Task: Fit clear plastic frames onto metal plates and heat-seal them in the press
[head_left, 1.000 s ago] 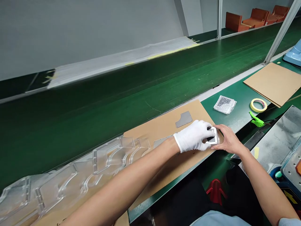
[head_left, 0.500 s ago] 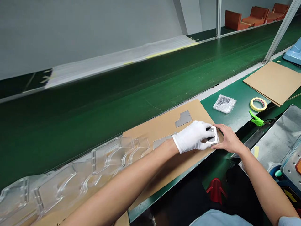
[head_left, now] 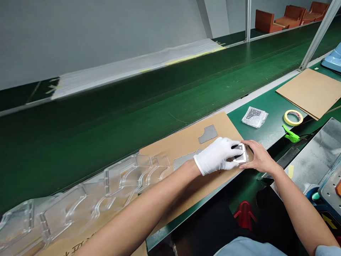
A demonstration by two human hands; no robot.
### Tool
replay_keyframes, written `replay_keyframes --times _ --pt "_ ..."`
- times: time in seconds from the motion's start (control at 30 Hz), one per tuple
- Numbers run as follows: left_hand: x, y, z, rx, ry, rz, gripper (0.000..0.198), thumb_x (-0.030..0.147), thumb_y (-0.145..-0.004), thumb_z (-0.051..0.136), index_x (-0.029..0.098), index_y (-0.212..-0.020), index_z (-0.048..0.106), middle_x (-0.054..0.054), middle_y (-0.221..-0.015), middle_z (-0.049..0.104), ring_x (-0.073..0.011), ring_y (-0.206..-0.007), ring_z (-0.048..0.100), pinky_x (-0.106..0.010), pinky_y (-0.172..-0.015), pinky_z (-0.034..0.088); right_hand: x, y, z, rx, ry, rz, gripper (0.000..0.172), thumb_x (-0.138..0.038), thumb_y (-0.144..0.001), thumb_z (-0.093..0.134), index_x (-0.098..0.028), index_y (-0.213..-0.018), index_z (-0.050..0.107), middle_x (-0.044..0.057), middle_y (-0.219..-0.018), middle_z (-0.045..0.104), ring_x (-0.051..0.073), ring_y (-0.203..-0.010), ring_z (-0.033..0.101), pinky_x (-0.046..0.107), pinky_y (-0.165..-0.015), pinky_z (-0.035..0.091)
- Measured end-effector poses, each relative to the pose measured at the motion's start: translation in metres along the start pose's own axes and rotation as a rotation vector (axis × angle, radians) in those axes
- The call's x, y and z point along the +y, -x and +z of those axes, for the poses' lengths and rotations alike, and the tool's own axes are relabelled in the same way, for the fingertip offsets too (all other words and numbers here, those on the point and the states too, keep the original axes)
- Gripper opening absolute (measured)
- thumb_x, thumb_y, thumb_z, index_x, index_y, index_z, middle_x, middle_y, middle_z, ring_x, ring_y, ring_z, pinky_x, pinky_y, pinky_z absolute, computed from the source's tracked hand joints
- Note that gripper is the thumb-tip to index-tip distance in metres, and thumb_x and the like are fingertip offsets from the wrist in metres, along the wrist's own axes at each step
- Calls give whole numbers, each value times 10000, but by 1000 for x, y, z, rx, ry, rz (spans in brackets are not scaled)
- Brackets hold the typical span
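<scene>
At the right end of the cardboard sheet (head_left: 183,142), a small plate with a white border and dark mesh (head_left: 243,156) sits in a clear plastic cover (head_left: 247,153). My left hand (head_left: 218,154), in a white glove, reaches over it from the left, its bent fingers gripping the plate and partly hiding it. Bare, my right hand (head_left: 259,156) grips the cover's right side between thumb and fingers. Behind the glove lies a flat grey plate with a notched edge (head_left: 208,134). Another grey plate (head_left: 183,160) shows partly past the glove.
Several clear plastic covers (head_left: 119,174) line the left. Right of the cardboard are a bubble-wrapped part (head_left: 254,117), yellow tape roll (head_left: 293,117), green clip (head_left: 291,136) and cardboard sheets (head_left: 311,92). A green conveyor belt (head_left: 160,96) runs behind; a metal surface (head_left: 319,149) stands right.
The view has shifted very slightly. My left hand's fingers have moved a little on the plate, showing more of its mesh. My right hand keeps its grip.
</scene>
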State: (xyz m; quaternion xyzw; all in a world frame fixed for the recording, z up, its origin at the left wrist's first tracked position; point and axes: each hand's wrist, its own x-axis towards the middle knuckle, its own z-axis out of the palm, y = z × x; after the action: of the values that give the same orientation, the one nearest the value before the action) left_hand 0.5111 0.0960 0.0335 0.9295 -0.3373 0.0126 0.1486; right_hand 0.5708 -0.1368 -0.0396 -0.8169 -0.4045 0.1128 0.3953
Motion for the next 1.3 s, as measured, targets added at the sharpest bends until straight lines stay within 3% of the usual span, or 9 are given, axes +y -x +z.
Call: replay_keyframes --times 0.23,0.43,0.57,0.63,0.73,0.83,1.0,1.17,1.3 --pt "-3 4 7 -19 -66 -20 426 620 -1028 610 217 -946 722 -90 -1069 722 -204 -772 606 -345 -662 315 -1 0 -1 -2 6 -1 973 -469 -710 1006 -286 -1525 508 133 -1485 638 375 -1396 592 563 -1156 467" --pt "3 9 5 5 -176 -64 564 772 -920 644 247 -1075 777 -138 -1231 725 -359 -1111 622 -392 -766 361 0 0 0 0 7 2 996 -468 -703 1009 -283 -1539 500 130 -1504 628 373 -1423 573 572 -1183 448" --pt "3 15 13 30 -9 -149 405 591 -1057 567 258 -1109 791 -106 -1126 729 -278 -972 642 -390 -788 428 6 0 2 5 18 -2 1012 -499 -713 998 -281 -1558 484 147 -1529 609 385 -1454 549 591 -1200 440" --pt "0 19 23 85 123 -263 320 441 -1088 546 258 -1236 763 -91 -1138 751 -269 -1011 667 -394 -863 479 8 2 2 7 26 -13 1040 -501 -715 997 -278 -1579 463 156 -1543 599 387 -1453 555 599 -1206 444" --pt "-5 25 37 174 279 -473 400 369 -1031 613 233 -1398 693 -104 -1282 759 -289 -1132 683 -423 -987 516 5 9 2 31 24 -52 1057 -475 -763 974 -291 -1631 401 166 -1611 540 376 -1497 524 594 -1229 448" --pt "-7 29 44 187 332 -586 406 377 -978 647 221 -1344 730 -99 -1214 776 -284 -1046 706 -409 -939 547 -2 22 6 128 16 -104 869 -443 -885 883 -325 -1621 436 142 -1664 480 342 -1526 504 554 -1219 492" --pt "-5 25 44 249 422 -672 428 317 -897 675 212 -1302 762 -79 -1173 784 -269 -1026 721 -376 -935 567 -2 39 24 281 159 -230 310 -305 -1032 715 -344 -1339 708 85 -1431 710 294 -1307 693 521 -1086 590" --pt "-7 22 42 231 561 -726 512 360 -847 740 201 -1334 752 -81 -1264 778 -279 -1092 734 -393 -993 575 2 40 30 311 259 -227 236 -295 -1040 696 -332 -1267 748 89 -1434 726 303 -1233 729 513 -992 605" --pt "-19 25 35 246 678 -756 465 460 -959 626 196 -1318 759 -83 -1367 761 -286 -1224 711 -398 -1100 542 -8 39 20 255 341 -214 285 -313 -1049 676 -336 -1329 721 87 -1495 689 337 -1319 677 553 -1031 570"
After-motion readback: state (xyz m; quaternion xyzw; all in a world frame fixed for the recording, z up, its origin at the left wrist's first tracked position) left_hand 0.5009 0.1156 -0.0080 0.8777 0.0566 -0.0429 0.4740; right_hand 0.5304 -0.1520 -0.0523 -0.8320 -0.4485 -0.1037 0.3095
